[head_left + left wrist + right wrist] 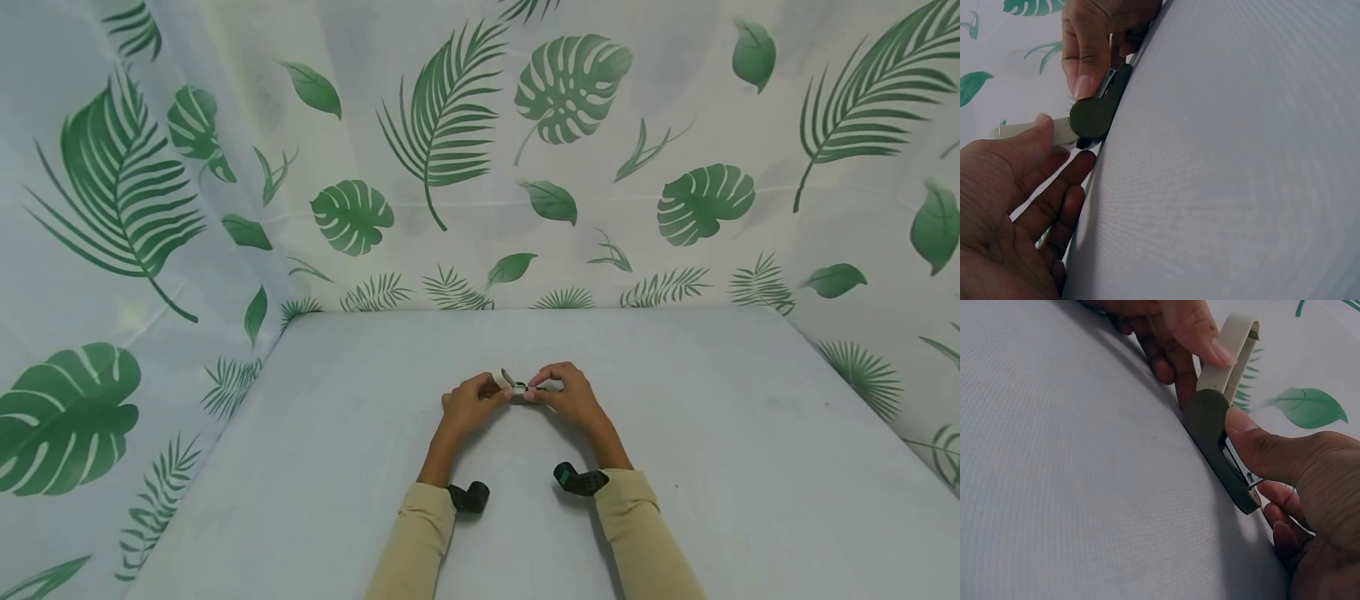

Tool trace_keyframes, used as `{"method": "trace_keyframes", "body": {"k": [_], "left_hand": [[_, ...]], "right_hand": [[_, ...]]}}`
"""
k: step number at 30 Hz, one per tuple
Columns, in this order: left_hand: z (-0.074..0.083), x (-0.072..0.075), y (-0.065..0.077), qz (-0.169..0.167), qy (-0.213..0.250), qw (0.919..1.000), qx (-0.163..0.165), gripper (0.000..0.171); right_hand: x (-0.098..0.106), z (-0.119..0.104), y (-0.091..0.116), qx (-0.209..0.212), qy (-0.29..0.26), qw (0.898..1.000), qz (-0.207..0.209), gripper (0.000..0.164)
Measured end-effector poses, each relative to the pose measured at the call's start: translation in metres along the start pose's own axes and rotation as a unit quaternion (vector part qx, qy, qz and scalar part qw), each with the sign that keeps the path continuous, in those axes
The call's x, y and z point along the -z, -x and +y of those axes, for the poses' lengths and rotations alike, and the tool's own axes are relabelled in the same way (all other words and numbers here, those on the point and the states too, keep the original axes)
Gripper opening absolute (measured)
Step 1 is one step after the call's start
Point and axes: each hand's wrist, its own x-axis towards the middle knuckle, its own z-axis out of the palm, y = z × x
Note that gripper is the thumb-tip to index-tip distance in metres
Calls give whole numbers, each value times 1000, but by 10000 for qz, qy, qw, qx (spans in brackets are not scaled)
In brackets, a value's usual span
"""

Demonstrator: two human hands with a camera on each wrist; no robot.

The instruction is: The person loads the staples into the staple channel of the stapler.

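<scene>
A small stapler [518,398] with a cream top arm and a dark green base lies low over the white table, its top arm swung up and back. Cream plastic [1225,356] sits between the thumb and fingers of my left hand [468,406], which grips that raised arm. My right hand [576,400] holds the green base [1205,419], thumb laid along its side by the hinge. Between the sides of the base, the metal staple channel [1241,467] shows uncovered in the right wrist view. The right fingers behind the base are partly hidden.
The white tabletop [337,450] spreads around both hands. A leaf-printed curtain [480,225] stands along its back and sides. Black wrist-worn devices [470,497] sit at both beige sleeve cuffs.
</scene>
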Motion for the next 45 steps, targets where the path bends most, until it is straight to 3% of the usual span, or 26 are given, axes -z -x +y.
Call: {"method": "trace_keyframes", "body": {"k": [17, 29, 37, 45], "left_hand": [[-2, -1, -2, 26, -117, 9999, -35, 30], [-2, 0, -1, 53, -28, 9999, -112, 29], [-2, 0, -1, 2, 22, 10000, -82, 30], [-2, 0, -2, -83, 52, 9999, -40, 33]], "right_hand": [[7, 2, 4, 183, -133, 9991, -348, 17], [2, -1, 5, -247, -208, 9995, -59, 17], [-2, -5, 2, -754, -71, 9971, 44, 21], [2, -5, -1, -770, -176, 9968, -87, 17]]}}
